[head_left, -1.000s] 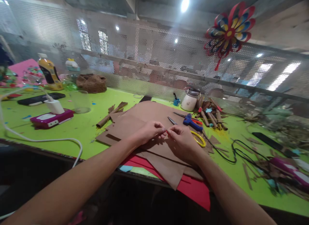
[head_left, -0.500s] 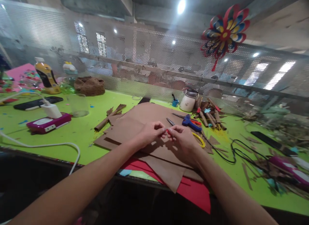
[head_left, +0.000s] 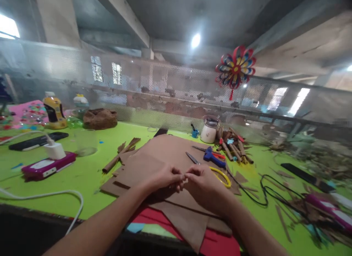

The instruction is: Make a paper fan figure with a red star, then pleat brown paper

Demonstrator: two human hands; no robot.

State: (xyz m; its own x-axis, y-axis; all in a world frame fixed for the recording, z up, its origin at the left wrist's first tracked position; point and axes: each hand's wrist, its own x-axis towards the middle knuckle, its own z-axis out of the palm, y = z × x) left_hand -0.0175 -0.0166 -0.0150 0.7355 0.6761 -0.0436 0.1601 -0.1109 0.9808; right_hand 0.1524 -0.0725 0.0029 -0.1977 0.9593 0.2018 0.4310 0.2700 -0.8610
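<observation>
Left hand (head_left: pixel 162 179): rests over the brown paper sheets (head_left: pixel 165 157), its fingers (head_left: pixel 177 176) pinched shut on a very small piece that meets the right hand; what the piece is cannot be made out in this blurred frame.
Right hand (head_left: pixel 202 182): faces the left, fingertips (head_left: pixel 188 174) pressed to the same small piece, so both hands can work it between them at the centre of the desk.
Small piece (head_left: pixel 183 175): held just above the brown sheets, between the two sets of fingertips, close to the person's body.
Brown paper sheets: spread in an overlapping stack directly under the hands, probably serving as a work pad; red paper (head_left: pixel 217 243) pokes out beneath at the near edge.
Tools: yellow-handled scissors (head_left: pixel 220 174) lie just beside the right hand, within easy reach; a blue glue gun (head_left: pixel 213 158) sits a little beyond.
Rolled brown paper sticks (head_left: pixel 233 146): piled near a white jar (head_left: pixel 208 133), well apart from the hands.
Left side of the green desk (head_left: pixel 82 164): a white charger (head_left: pixel 55 150) on a magenta device (head_left: pixel 46 166), a black phone (head_left: pixel 35 140), a yellow bottle (head_left: pixel 54 111).
Decoration: a red, blue and yellow paper pinwheel flower (head_left: pixel 235 67) hangs on the mesh screen.
Writing: no label or brand is readable.
</observation>
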